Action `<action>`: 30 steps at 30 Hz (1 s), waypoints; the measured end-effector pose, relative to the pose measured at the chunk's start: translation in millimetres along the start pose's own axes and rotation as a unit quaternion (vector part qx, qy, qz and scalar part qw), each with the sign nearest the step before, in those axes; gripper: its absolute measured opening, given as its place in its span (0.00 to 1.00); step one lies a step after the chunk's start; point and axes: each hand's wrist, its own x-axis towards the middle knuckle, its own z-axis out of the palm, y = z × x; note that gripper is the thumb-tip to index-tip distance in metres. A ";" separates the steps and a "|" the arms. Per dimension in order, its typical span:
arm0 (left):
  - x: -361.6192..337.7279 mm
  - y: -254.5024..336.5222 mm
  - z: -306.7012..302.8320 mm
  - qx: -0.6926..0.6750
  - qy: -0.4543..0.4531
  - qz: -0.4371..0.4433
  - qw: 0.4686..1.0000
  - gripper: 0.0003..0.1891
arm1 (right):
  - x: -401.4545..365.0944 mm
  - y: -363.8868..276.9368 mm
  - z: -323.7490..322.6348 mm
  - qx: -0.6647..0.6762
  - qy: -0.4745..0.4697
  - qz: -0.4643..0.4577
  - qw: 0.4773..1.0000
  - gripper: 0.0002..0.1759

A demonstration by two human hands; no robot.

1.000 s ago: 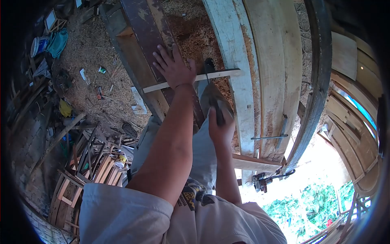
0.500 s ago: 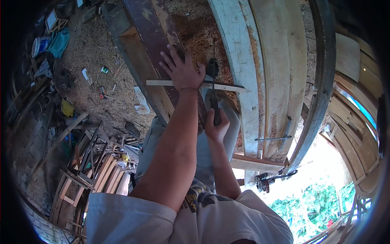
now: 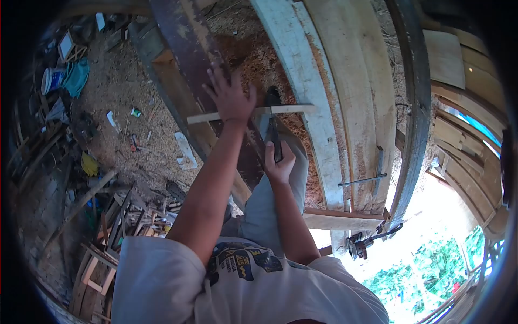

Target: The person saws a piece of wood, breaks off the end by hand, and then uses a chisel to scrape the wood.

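My left hand [image 3: 232, 100] lies with spread fingers on the dark reddish-brown board [image 3: 186, 48], at the thin wooden strip [image 3: 294, 108]. That pale strip runs crosswise under or beside the wrist, its right end over the whitish plank [image 3: 302, 70]. To the right, my right hand [image 3: 280, 164] is wrapped round the dark handle of a saw [image 3: 275, 135]. The saw points away from me and meets the strip right of my left hand. Its blade beyond the strip is hard to make out.
Wide wooden planks [image 3: 350, 81] and a dark curved beam [image 3: 418, 108] stand to the right. A metal clamp [image 3: 359, 245] sits at lower right. Wood scraps [image 3: 135, 216] lie at lower left, and a white bucket [image 3: 52, 79] at upper left. Sawdust covers the floor.
The camera view has shifted, so hands, strip and planks appear further left. My right hand and the saw have drawn back slightly toward me. My left hand remains at the strip.
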 end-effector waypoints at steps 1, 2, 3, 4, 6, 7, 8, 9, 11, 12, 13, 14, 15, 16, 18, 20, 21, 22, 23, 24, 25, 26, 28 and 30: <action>3.7 -4.3 -0.4 -0.001 0.027 0.004 1.000 0.31 | 8.3 -3.7 0.9 0.010 0.007 -0.012 1.000 0.15; 0.6 -7.7 0.2 -0.004 0.047 0.006 0.999 0.31 | 20.6 -3.5 -2.8 -0.048 -0.035 -0.034 0.998 0.12; 1.6 -9.9 1.5 -0.014 0.037 0.005 0.999 0.31 | 33.8 -10.9 -0.7 -0.040 -0.034 -0.040 0.998 0.12; 12.6 -11.4 2.2 -0.009 0.063 -0.014 0.998 0.31 | 44.9 -14.3 4.3 -0.032 -0.039 -0.051 0.997 0.11; 23.3 -7.2 9.4 -0.004 0.089 -0.043 0.995 0.31 | 57.4 -3.5 5.2 -0.039 -0.058 -0.050 0.996 0.12; 25.9 -7.3 11.3 0.002 0.086 -0.042 0.995 0.32 | 58.5 -0.9 5.7 -0.034 -0.070 -0.047 0.996 0.13; 25.6 -9.0 10.8 0.010 0.082 -0.043 0.996 0.32 | 56.9 0.2 3.8 -0.027 -0.077 -0.045 0.996 0.14; 23.9 -9.4 11.5 0.013 0.082 -0.050 0.995 0.32 | 53.9 2.6 1.0 -0.028 -0.086 -0.046 0.995 0.14; 19.1 -5.8 11.9 0.008 0.114 -0.075 0.991 0.33 | 45.3 4.3 -6.6 -0.028 -0.100 -0.014 0.995 0.15; 16.5 -5.4 9.9 0.011 0.116 -0.080 0.990 0.33 | 42.9 2.5 -8.2 -0.028 -0.106 -0.016 0.994 0.15; 14.1 -4.5 7.8 0.014 0.106 -0.064 0.992 0.33 | 41.7 0.6 -9.3 -0.018 -0.098 0.002 0.995 0.15; 12.3 -3.8 5.4 0.017 0.096 -0.048 0.994 0.34 | 41.2 -1.1 -10.2 -0.008 -0.088 0.019 0.996 0.15; 10.5 -3.5 3.7 0.018 0.098 -0.051 0.994 0.34 | 42.4 -9.2 -10.7 -0.008 -0.092 0.016 0.996 0.15; 7.9 -2.6 2.7 0.007 0.100 -0.055 0.993 0.34 | 44.8 -22.8 -11.4 -0.013 -0.085 0.023 0.996 0.16; 6.3 -1.3 2.1 -0.005 0.102 -0.058 0.993 0.35 | 48.1 -39.3 -13.0 -0.017 -0.075 0.029 0.997 0.17; 4.4 -1.4 1.6 0.002 0.077 -0.069 0.995 0.36 | 47.8 -47.4 -15.0 -0.028 -0.078 0.066 0.994 0.18; -1.0 -1.4 1.2 0.002 0.079 -0.070 0.994 0.36 | 46.1 -50.8 -17.0 -0.028 -0.079 0.064 0.994 0.18; -8.5 -1.3 1.0 0.005 0.059 -0.072 0.996 0.37 | 44.1 -54.3 -19.2 -0.049 -0.088 0.094 0.990 0.16; -13.1 -2.1 1.6 0.009 0.038 -0.075 0.996 0.38 | 42.4 -56.9 -19.7 -0.069 -0.097 0.126 0.985 0.15; -13.3 -1.7 2.4 0.010 0.040 -0.075 0.996 0.38 | 40.4 -54.6 -18.9 -0.068 -0.098 0.125 0.985 0.15; -12.7 -0.5 4.1 0.006 0.040 -0.087 0.995 0.39 | 37.7 -47.5 -18.6 -0.078 -0.102 0.112 0.985 0.15; -12.3 0.1 6.2 0.001 0.040 -0.099 0.994 0.40 | 35.5 -41.0 -18.9 -0.088 -0.106 0.100 0.985 0.15; -7.7 -1.1 9.7 -0.024 0.057 -0.127 0.990 0.40 | 34.1 -32.3 -18.9 -0.076 -0.095 0.082 0.989 0.15; -0.1 -2.5 14.3 -0.048 0.078 -0.155 0.984 0.40 | 34.3 -27.8 -18.5 -0.062 -0.086 0.060 0.993 0.15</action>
